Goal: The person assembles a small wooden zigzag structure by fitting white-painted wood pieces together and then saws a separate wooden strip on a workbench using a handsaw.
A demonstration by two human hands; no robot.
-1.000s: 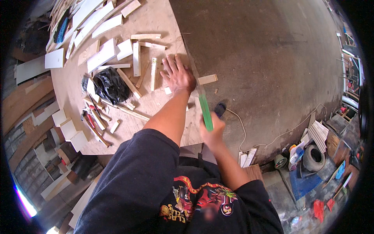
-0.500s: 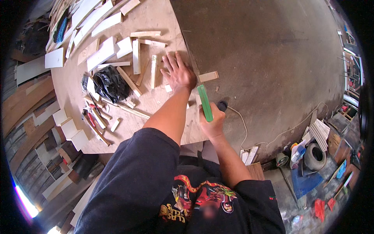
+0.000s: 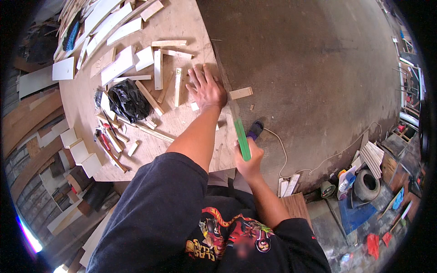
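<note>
My left hand (image 3: 207, 88) presses flat on the plywood tabletop (image 3: 157, 123), fingers spread, close to its right edge. Just beyond that hand, a short wood strip (image 3: 241, 93) sticks out past the edge; the rest of the strip is hidden. Closed around a green-handled handsaw (image 3: 242, 139), my right hand (image 3: 250, 161) is at the near right edge of the table. The saw points away from me toward the strip, its thin blade seen nearly edge-on and hard to make out.
Loose wood pieces (image 3: 120, 63), a black plastic bag (image 3: 129, 101) and red-handled pliers (image 3: 105, 140) lie on the table. On the floor at right are a small offcut (image 3: 251, 107), a cable (image 3: 285, 157) and a tyre (image 3: 366, 183). A foot (image 3: 256, 130) shows beside the saw.
My right hand has drawn the saw back toward me. My left hand has stayed flat near the table edge, shifting only slightly in view.
</note>
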